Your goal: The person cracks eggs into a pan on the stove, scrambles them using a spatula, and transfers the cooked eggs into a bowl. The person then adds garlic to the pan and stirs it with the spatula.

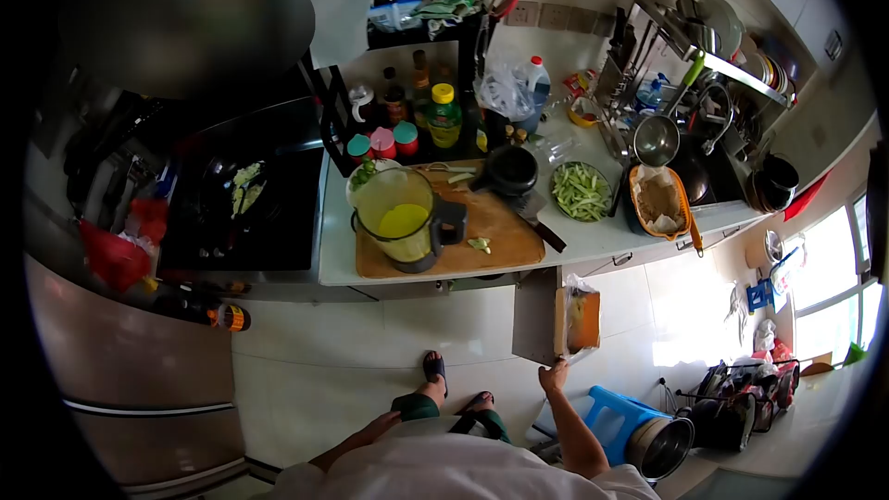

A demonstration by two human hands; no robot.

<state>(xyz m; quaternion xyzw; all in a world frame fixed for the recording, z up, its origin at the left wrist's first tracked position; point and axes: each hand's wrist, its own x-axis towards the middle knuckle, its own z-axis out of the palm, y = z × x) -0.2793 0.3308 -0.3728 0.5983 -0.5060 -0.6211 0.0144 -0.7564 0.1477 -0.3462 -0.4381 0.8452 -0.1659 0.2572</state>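
Note:
An open drawer stands out from under the counter, holding an orange-and-cream box in clear plastic. My right hand is at the drawer's front edge, its fingers closed on it. Low beside my thigh, near the green shorts, is my left hand; its fingers are too small to make out. Above on the counter, a blender jug with yellow contents stands on a wooden cutting board. Next to it are a black lidded pot, a cleaver and a plate of cut green vegetables.
At the left a wok with food sits on the stove. Bottles, including a yellow-capped one, line the counter's back. A blue stool and a metal pot stand on the floor at my right. A strainer is near the sink.

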